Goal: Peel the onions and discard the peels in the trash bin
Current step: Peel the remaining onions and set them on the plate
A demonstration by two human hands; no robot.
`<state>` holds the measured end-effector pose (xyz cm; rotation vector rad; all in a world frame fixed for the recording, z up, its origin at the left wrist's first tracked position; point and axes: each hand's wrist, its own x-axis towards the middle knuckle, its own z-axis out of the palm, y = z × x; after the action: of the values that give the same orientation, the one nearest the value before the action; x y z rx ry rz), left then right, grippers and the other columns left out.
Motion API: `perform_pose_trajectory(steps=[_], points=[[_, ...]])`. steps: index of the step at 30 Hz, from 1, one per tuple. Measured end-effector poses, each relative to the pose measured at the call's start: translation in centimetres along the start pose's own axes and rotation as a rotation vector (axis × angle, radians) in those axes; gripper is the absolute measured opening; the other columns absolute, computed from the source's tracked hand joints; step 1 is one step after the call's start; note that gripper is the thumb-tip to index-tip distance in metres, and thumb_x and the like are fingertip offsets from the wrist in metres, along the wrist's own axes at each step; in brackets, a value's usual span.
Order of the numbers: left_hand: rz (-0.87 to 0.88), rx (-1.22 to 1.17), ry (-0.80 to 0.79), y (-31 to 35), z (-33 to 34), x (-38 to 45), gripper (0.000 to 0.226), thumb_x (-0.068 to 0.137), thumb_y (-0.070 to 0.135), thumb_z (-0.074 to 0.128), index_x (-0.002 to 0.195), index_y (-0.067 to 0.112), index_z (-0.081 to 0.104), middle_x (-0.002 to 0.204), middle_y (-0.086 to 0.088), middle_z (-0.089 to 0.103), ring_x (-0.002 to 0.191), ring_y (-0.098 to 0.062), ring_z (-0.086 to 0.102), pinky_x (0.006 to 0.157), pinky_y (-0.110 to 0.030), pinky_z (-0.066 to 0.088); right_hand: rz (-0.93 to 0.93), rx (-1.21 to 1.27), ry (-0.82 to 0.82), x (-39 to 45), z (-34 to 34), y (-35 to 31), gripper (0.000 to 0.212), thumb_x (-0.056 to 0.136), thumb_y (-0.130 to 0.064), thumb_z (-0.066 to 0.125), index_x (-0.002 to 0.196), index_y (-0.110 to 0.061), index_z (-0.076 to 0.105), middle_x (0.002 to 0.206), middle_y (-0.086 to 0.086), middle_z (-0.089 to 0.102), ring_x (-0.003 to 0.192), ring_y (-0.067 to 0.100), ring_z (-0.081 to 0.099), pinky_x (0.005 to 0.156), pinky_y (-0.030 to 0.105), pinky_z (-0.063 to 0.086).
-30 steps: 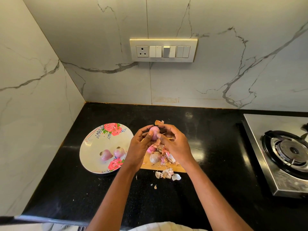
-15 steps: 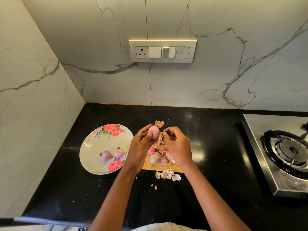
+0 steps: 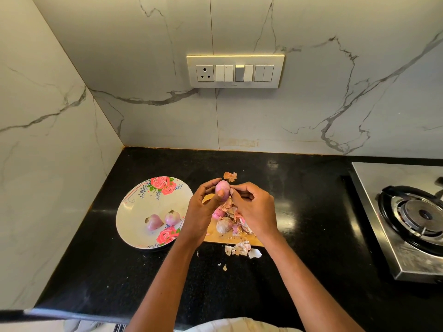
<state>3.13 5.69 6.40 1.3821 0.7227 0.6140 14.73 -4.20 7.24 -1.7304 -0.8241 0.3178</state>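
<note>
My left hand [image 3: 203,209] grips a small pink onion [image 3: 221,188] above the wooden cutting board [image 3: 213,236]. My right hand [image 3: 254,207] pinches at the onion's right side with thumb and fingertips. Under the hands an unpeeled onion [image 3: 224,225] lies among a heap of peels [image 3: 239,221] on the board. More peels [image 3: 242,249] lie on the counter in front of the board, and one peel [image 3: 230,176] lies behind it. Two peeled onions [image 3: 153,221] [image 3: 172,217] rest in the floral plate [image 3: 134,212] at the left. No trash bin is in view.
The black counter [image 3: 299,212] meets marble walls at the back and left. A steel gas stove with a burner [image 3: 414,214] stands at the right. A switch panel [image 3: 235,71] is on the back wall. The counter's front edge runs near my body.
My right hand's fingertips have shifted slightly along the held onion's right side. The left hand and the onion stay nearly in place.
</note>
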Motion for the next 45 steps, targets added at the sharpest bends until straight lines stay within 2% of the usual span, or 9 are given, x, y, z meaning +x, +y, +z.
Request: perform_pose_trajectory(steps=[6,12,18,24,33,37,40,43,45], points=[[-0.054,-0.118,-0.026,0.1,0.6,-0.3,0.039,0.095,0.031,0.060,0.134,0.023,0.059,0.133,-0.007,0.064,0.121,-0.023,0.066,0.103,-0.040,0.055,0.047,0.012,0.097,-0.3,0.1,-0.2,0.012,0.087,-0.012,0.075,0.098,-0.017,0.072,0.086,-0.013,0.072,0.082,-0.002,0.068,0.073,0.014,0.055],[-0.109,-0.193,-0.030,0.8,0.3,-0.3,0.028,0.104,0.020,0.051,0.131,0.021,0.058,0.129,-0.008,0.066,0.111,-0.019,0.071,0.084,-0.027,0.059,0.055,0.051,-0.011,0.5,-0.9,0.3,0.028,0.092,-0.015,0.073,0.119,-0.023,0.069,0.107,-0.017,0.071,0.099,-0.006,0.066,0.085,0.013,0.054],[-0.116,-0.175,-0.037,0.9,0.4,-0.2,0.032,0.103,0.023,0.053,0.134,0.022,0.058,0.130,-0.006,0.066,0.116,-0.023,0.069,0.094,-0.034,0.058,0.001,0.063,-0.099,-0.1,-0.5,0.0,0.030,0.088,-0.022,0.078,0.118,-0.023,0.073,0.112,-0.013,0.073,0.104,0.003,0.069,0.090,0.023,0.057],[-0.102,-0.145,-0.082,1.4,0.4,-0.4,0.042,0.094,0.033,0.058,0.135,0.023,0.057,0.128,-0.008,0.067,0.114,-0.022,0.069,0.091,-0.032,0.058,-0.005,0.104,0.003,-0.2,-0.4,-0.1,0.027,0.086,-0.015,0.080,0.112,-0.019,0.072,0.103,-0.009,0.076,0.100,0.000,0.070,0.086,0.015,0.055],[-0.069,-0.098,-0.081,1.1,0.5,-0.5,0.032,0.103,0.026,0.053,0.135,0.023,0.057,0.126,-0.009,0.067,0.114,-0.022,0.069,0.088,-0.031,0.059,-0.025,-0.015,0.017,-0.2,0.1,-0.3,0.026,0.092,-0.011,0.073,0.107,-0.027,0.059,0.099,-0.019,0.065,0.100,-0.005,0.063,0.084,0.009,0.049],[-0.100,-0.140,-0.070,1.1,1.1,-0.6,0.032,0.104,0.022,0.052,0.136,0.023,0.056,0.128,-0.009,0.065,0.113,-0.021,0.070,0.083,-0.027,0.059,0.105,0.050,-0.025,-0.1,0.5,-0.3,0.020,0.100,-0.013,0.061,0.109,-0.028,0.049,0.104,-0.012,0.060,0.101,0.010,0.063,0.083,0.037,0.060],[-0.133,-0.203,-0.060,1.2,1.2,-0.5,0.033,0.102,0.023,0.054,0.134,0.022,0.057,0.128,-0.010,0.066,0.114,-0.022,0.070,0.087,-0.029,0.059,0.188,0.148,-0.049,-0.1,0.1,0.0,0.013,0.103,-0.017,0.056,0.106,-0.029,0.052,0.103,-0.008,0.061,0.097,0.009,0.063,0.085,0.043,0.059],[-0.145,-0.243,-0.056,1.5,0.7,-0.4,0.037,0.096,0.029,0.057,0.132,0.023,0.058,0.127,-0.013,0.067,0.113,-0.024,0.070,0.090,-0.031,0.058,0.175,0.181,-0.004,0.1,-0.7,0.3,0.009,0.104,-0.022,0.056,0.113,-0.025,0.056,0.103,-0.013,0.064,0.095,-0.002,0.063,0.080,0.029,0.057],[-0.143,-0.241,-0.063,1.5,0.5,-0.3,0.034,0.099,0.027,0.056,0.132,0.023,0.058,0.127,-0.012,0.066,0.113,-0.024,0.070,0.089,-0.030,0.059,0.128,0.161,-0.022,0.2,-0.8,0.1,0.020,0.100,-0.026,0.064,0.119,-0.023,0.059,0.109,-0.015,0.066,0.101,-0.005,0.063,0.083,0.018,0.053]])
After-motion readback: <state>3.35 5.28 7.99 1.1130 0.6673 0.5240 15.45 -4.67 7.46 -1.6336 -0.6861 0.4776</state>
